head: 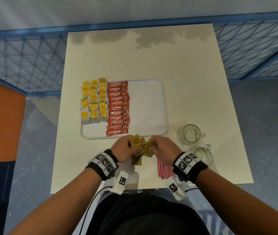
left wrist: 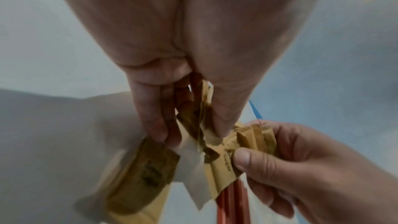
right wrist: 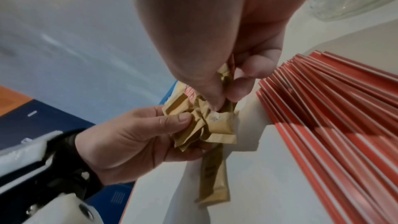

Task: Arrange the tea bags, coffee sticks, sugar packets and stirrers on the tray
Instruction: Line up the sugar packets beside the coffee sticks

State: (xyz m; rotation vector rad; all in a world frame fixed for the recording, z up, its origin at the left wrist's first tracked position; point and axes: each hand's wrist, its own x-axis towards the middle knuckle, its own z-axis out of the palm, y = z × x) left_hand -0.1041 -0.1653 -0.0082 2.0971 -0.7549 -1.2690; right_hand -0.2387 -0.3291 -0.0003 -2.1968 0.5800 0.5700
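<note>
A white tray (head: 149, 106) lies mid-table with yellow tea bags (head: 93, 102) in rows at its left and red coffee sticks (head: 118, 108) in a column beside them. Just in front of the tray, both hands hold a bunch of brown sugar packets (head: 142, 145) above the table. My left hand (head: 126, 147) grips the bunch's left side (left wrist: 193, 118), and my right hand (head: 158, 148) pinches its right side (right wrist: 215, 120). More brown packets (head: 136, 161) lie on the table under the hands. Red-and-white stirrers (head: 164, 169) lie fanned beneath my right wrist (right wrist: 336, 117).
Two empty glass mugs (head: 189, 134) (head: 202, 155) stand right of the tray, close to my right hand. An orange cabinet (head: 1, 119) stands left of the table. A blue mesh fence (head: 24, 63) runs behind the table.
</note>
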